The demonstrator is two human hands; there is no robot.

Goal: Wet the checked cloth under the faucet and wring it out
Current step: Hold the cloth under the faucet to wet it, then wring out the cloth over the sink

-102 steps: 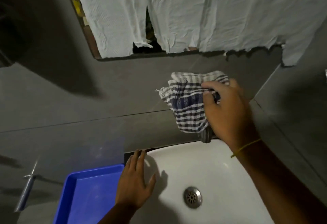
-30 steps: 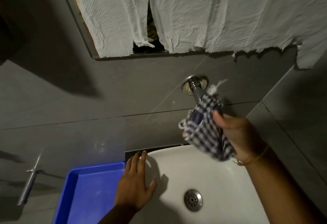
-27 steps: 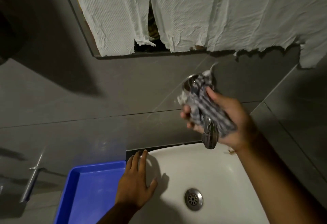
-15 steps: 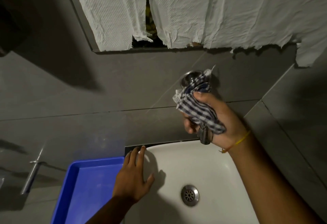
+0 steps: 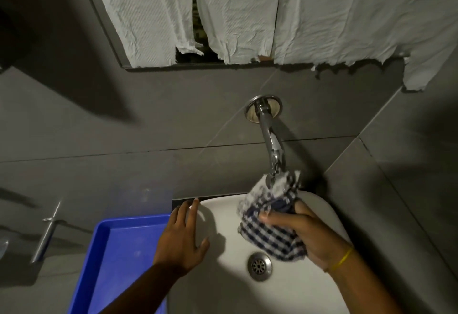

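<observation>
The blue-and-white checked cloth [image 5: 271,224] is bunched in my right hand [image 5: 309,236], held directly under the spout of the chrome wall faucet [image 5: 271,145], over the white sink [image 5: 285,296]. The cloth's top edge touches the spout tip. Whether water is running cannot be made out. My left hand [image 5: 182,241] lies flat on the sink's left rim, fingers spread, holding nothing. The sink's metal drain [image 5: 259,266] sits just below the cloth.
A blue plastic tray [image 5: 119,264] stands left of the sink. A metal handle [image 5: 45,236] juts from the grey tiled wall at far left. White paper sheets [image 5: 247,11] hang over a mirror above the faucet.
My right hand has come down off the faucet with the cloth, from around the spout to beneath its tip over the basin. The left hand stayed on the rim.
</observation>
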